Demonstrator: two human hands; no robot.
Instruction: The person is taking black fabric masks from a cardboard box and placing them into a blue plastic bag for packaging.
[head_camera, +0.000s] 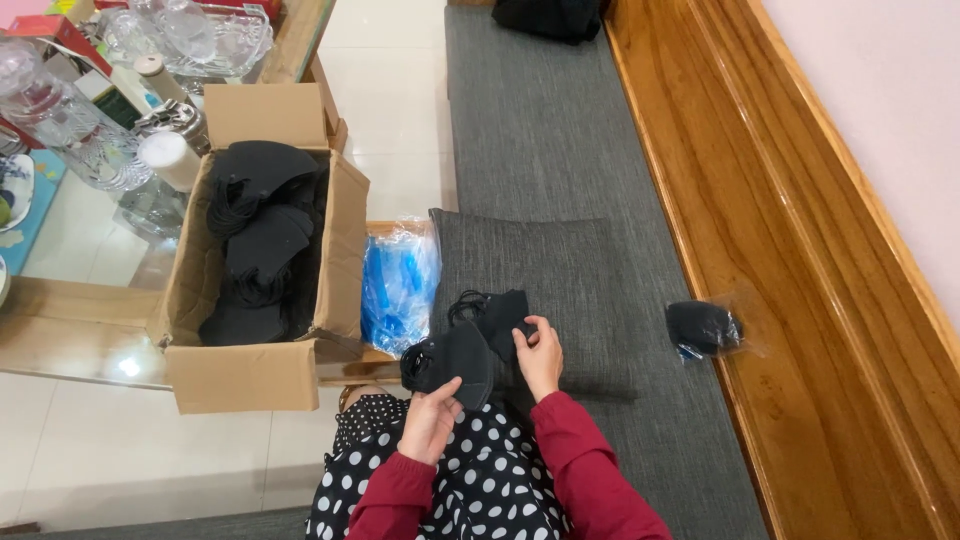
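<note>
My left hand (430, 415) holds a folded black face mask (452, 358) by its lower edge, just above my lap. My right hand (540, 355) rests with its fingers on a small pile of black masks (497, 310) lying on a grey cushion (560, 270). Both sleeves are dark red and my lap is covered by black cloth with white dots. An open cardboard box (340, 250) full of black masks (262, 240) stands to the left on a glass table.
A stack of clear blue plastic bags (398, 285) lies between box and cushion. One bagged pack of black masks (703, 327) sits on the grey bench mat by the wooden edge (760, 250). Glass jars, a dish and bottles crowd the table's far left.
</note>
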